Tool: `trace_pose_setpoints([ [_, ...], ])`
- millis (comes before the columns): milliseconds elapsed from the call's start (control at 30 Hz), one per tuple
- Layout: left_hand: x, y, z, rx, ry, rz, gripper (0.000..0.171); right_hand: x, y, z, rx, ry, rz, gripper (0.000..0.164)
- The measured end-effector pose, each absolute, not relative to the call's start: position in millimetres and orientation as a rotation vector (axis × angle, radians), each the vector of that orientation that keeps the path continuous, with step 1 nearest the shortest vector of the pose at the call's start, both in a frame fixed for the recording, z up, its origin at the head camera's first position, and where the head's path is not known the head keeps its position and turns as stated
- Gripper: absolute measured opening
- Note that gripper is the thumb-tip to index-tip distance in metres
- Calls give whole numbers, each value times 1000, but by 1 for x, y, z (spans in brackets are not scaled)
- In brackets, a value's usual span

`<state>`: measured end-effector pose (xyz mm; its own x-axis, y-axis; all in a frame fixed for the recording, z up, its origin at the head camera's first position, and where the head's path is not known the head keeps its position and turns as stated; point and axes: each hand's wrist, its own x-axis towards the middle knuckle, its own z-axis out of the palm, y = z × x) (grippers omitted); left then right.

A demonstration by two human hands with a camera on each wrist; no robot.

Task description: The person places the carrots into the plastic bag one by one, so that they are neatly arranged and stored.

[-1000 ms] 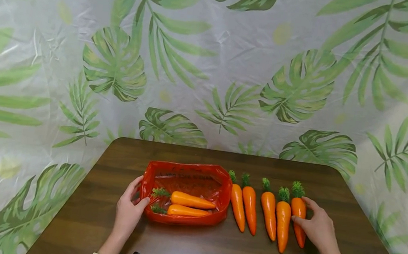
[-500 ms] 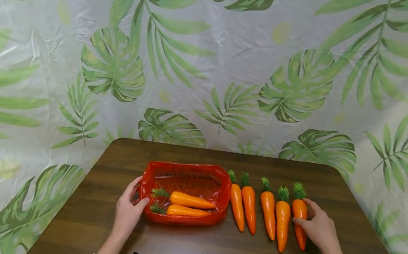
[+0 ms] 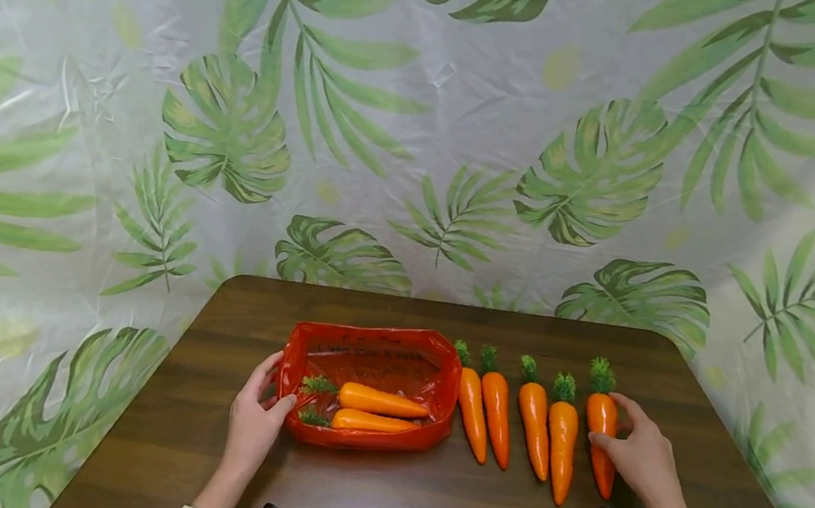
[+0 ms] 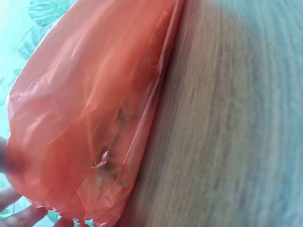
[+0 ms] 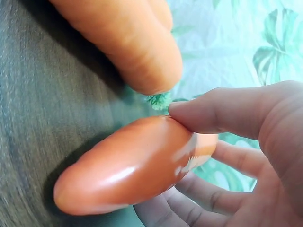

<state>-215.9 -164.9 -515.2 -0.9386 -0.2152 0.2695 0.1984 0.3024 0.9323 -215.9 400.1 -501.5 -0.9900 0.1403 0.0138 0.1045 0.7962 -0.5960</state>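
Observation:
An open red plastic bag (image 3: 367,442) stands on the table with two orange toy-looking carrots (image 3: 383,401) lying inside, their green tops to the left. My left hand (image 3: 256,417) grips the bag's left rim, thumb at the edge and fingers on its outer side. At the right end of a row of carrots, my right hand (image 3: 644,457) holds the rightmost carrot (image 3: 602,423) between thumb and fingers. In the right wrist view that glossy carrot (image 5: 128,165) sits between thumb and fingertips, close to the wood.
To the left of the held carrot lie several more carrots, such as the nearest one (image 3: 562,448) and one beside the bag (image 3: 473,404). The brown wooden table (image 3: 424,507) ends at a leaf-printed curtain (image 3: 467,127) behind.
The held carrot has shifted slightly to the right with my right hand, widening the gap to its neighbour. My left hand and the bag stay in place.

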Motion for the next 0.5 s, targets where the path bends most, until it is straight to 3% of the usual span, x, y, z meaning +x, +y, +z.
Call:
trace_pose_setpoints([
  [500, -217, -165, -515, 36, -2241, -1684, 63, -219, 393, -493, -148, -2882, 989, 82],
])
